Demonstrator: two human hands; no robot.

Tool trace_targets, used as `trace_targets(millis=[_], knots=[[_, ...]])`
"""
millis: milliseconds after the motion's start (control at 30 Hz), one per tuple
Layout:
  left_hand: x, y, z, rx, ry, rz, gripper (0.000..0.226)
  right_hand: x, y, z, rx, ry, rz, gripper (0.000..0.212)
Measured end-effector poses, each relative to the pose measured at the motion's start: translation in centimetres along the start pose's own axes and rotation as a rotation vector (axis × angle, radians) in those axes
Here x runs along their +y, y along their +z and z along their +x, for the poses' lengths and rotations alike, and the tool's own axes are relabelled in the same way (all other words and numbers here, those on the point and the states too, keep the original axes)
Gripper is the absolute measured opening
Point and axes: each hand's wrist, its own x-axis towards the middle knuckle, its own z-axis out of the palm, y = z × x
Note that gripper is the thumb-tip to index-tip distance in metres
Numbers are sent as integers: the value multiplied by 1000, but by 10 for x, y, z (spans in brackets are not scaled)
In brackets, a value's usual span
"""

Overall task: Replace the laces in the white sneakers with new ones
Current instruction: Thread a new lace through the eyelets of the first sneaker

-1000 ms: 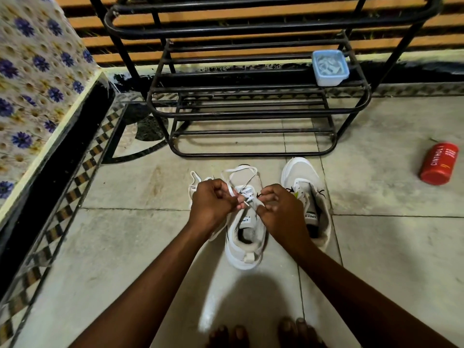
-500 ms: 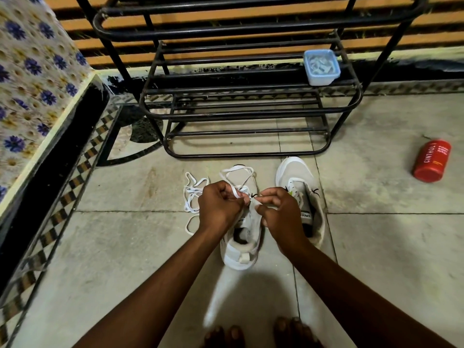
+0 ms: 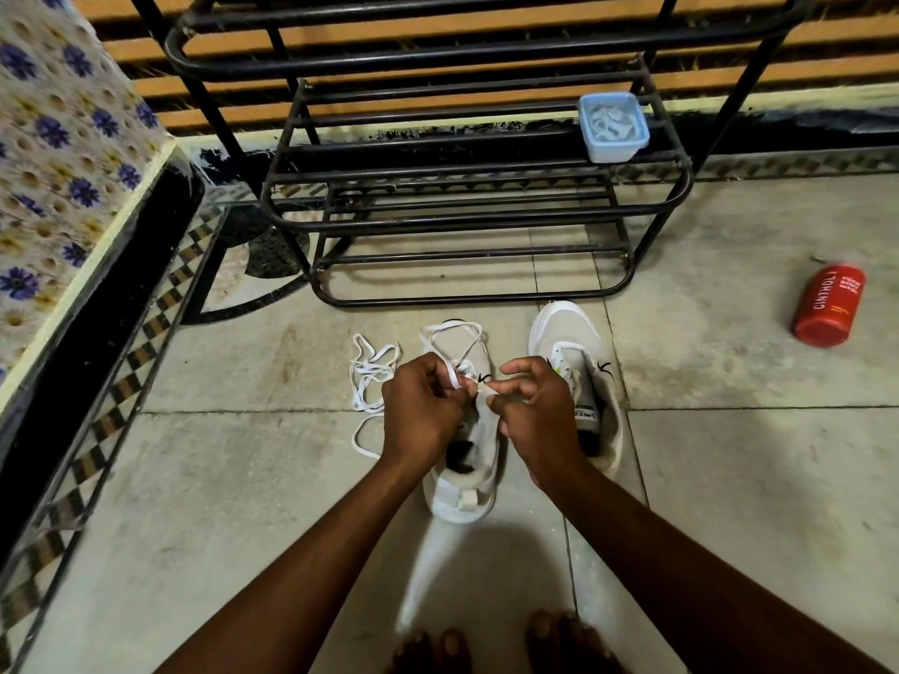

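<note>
Tiled floor [image 3: 243, 479] is bearing the sneaker [image 3: 464, 479]; both hands, left hand [image 3: 421, 411] and right hand [image 3: 532, 411], are pinching the lace [image 3: 457, 377], probably needing flat, untwisted feeding.

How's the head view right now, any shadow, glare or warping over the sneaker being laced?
Head view: the hands and lace are sharp, without motion blur; a dark shadow lies on the floor below the left sneaker, flanked by pale reflected sheen; the sneaker's opening is dark; wide-angle distortion bows the shoe rack bars and tile lines; the red bottle label reads clearly.
</note>
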Motion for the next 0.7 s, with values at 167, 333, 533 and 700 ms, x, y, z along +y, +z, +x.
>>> trace_targets(millis=[167, 333, 533, 700], knots=[[1, 1, -5, 51, 82, 88, 33, 0, 1, 0, 16, -14, -18, 33], [-4, 1, -9, -23, 52, 3, 45, 1, 2, -3, 9, -73, -66, 31], [-3, 0, -9, 1, 1, -79, 49, 0, 2, -1, 18, -147, -186, 18], [0, -1, -7, 8, -50, -87, 47, -9, 1, 1, -53, -216, -393, 19]])
